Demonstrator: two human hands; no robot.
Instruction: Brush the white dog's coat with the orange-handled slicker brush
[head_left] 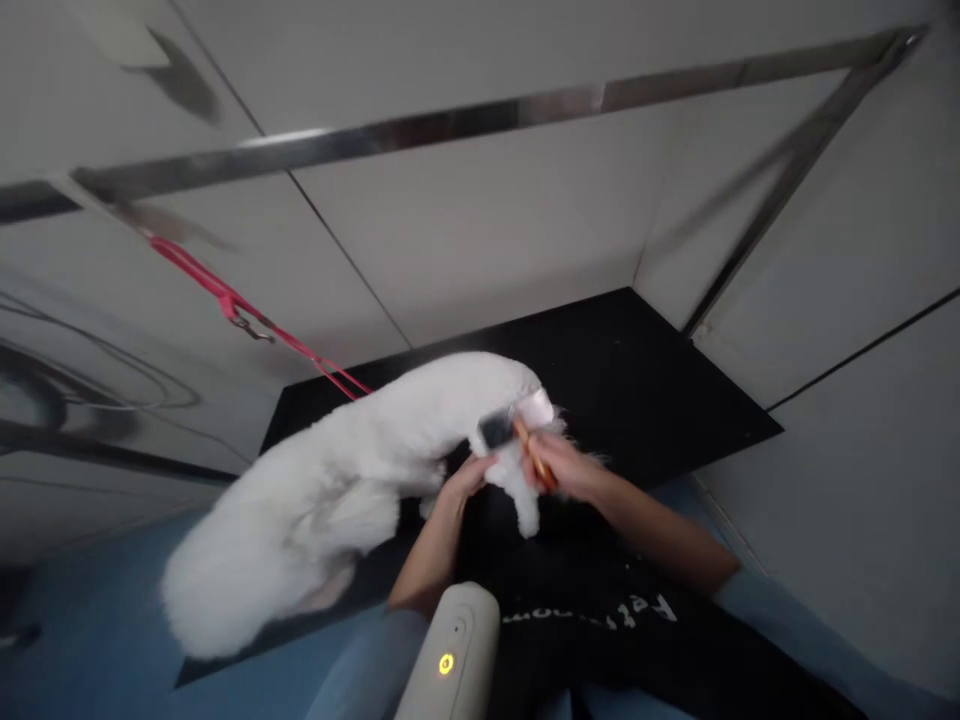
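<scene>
A white fluffy dog stands on a black table, its rear end toward me. My left hand is closed on fur at its hindquarters. My right hand is closed round the orange handle of a slicker brush, whose head lies against the dog's rump. The picture is blurred by motion.
A red leash runs from the dog up to a metal bar across the wall. White tiled walls enclose the table's far corner. A grey device with a lit yellow button sits just below my arms. I wear a black apron.
</scene>
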